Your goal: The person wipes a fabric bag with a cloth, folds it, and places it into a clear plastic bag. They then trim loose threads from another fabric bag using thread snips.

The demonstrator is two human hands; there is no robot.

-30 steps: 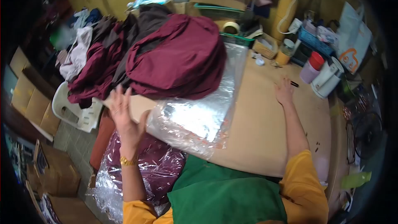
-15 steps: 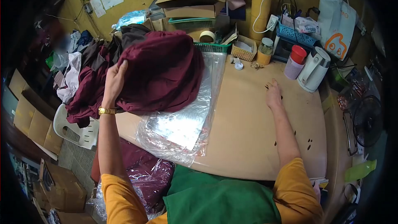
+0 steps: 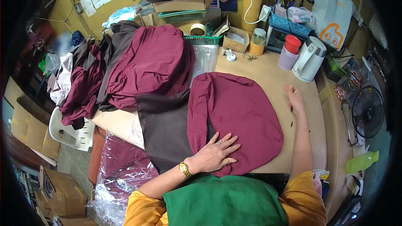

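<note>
A rounded maroon cloth piece (image 3: 247, 117) lies spread on the table, a folded band along its left side. Attached to or lying against it is a dark brown cloth panel (image 3: 167, 125) that reaches left. My left hand (image 3: 215, 152) presses flat on the maroon cloth near the front edge, fingers spread. My right hand (image 3: 295, 98) rests at the table's right side, its fingers curled in; whatever they hold, if anything, is hidden. At the left, a heap of maroon cloth (image 3: 150, 58) is stacked over dark cloth.
Behind the cloth stand a glass jar (image 3: 257, 42), a red-lidded cup (image 3: 289, 52) and a white kettle (image 3: 309, 60). A clear plastic sheet (image 3: 205, 60) lies partly under the cloth. A white plastic chair (image 3: 71, 129) and cartons (image 3: 65, 188) are at the left.
The maroon piece with the dark panel now lies spread before me. My left hand has left the raised cloth at the heap and come down to it. My right hand moved slightly right.
</note>
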